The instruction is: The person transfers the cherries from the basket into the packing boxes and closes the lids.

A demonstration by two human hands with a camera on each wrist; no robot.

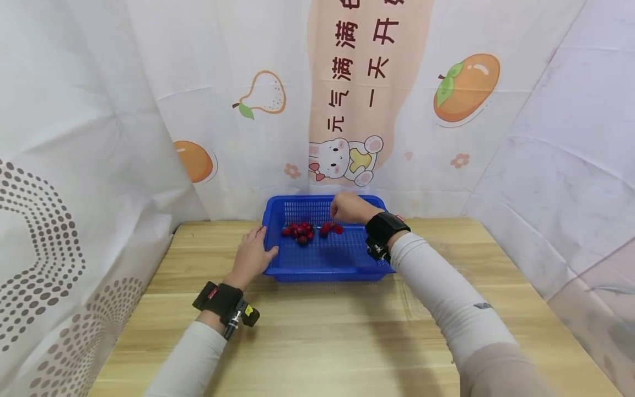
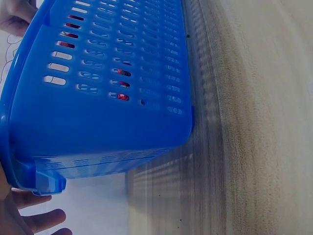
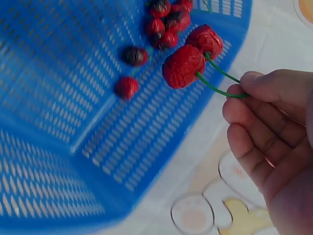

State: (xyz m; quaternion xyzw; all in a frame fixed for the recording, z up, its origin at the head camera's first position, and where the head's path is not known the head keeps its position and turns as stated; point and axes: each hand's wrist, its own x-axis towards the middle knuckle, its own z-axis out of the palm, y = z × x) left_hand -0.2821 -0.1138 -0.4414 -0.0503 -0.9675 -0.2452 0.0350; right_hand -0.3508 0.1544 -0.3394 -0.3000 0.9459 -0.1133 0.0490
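Observation:
A blue plastic basket (image 1: 327, 271) with slotted walls sits on the wooden table. Over its left rim lies my left hand (image 1: 250, 256), thumb on the inner side and fingers along the outer side, holding the rim; in the left wrist view some fingers (image 2: 46, 220) spread past the corner. Above the basket's back part, my right hand (image 1: 351, 208) pinches the thin green stems of a pair of red wrinkled cherries (image 3: 184, 66) between thumb and forefinger. The pair hangs from the joined stems. Several other red and dark cherries (image 1: 299, 231) lie inside the basket.
The wooden table (image 1: 317, 342) extends in front of the basket and to both sides. Close behind the basket hangs a white printed curtain (image 1: 228, 160), with more sheeting at left and right. A flat transparent thing (image 1: 421, 292), hard to make out, lies right of the basket.

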